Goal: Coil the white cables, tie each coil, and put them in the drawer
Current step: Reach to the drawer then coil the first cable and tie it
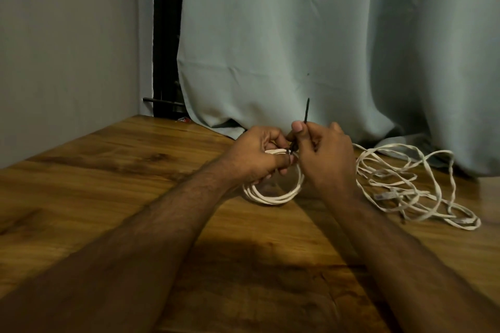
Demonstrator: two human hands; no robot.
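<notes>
A coiled white cable (273,195) stands on edge on the wooden table (108,170), its top held in my left hand (257,155). A black cable tie (306,111) wraps the coil's top, and its free end sticks up past my fingers. My right hand (322,154) pinches that tie between thumb and fingers, just right of my left hand. A second white cable (414,184) lies loose and tangled on the table to the right, with a clear plug (384,195) showing in it. No drawer is in view.
A pale grey-green curtain (311,48) hangs along the table's far edge and rests on the wood. A grey wall (67,48) stands at the left. A small red object (185,119) lies at the table's back, near a dark gap beside the curtain.
</notes>
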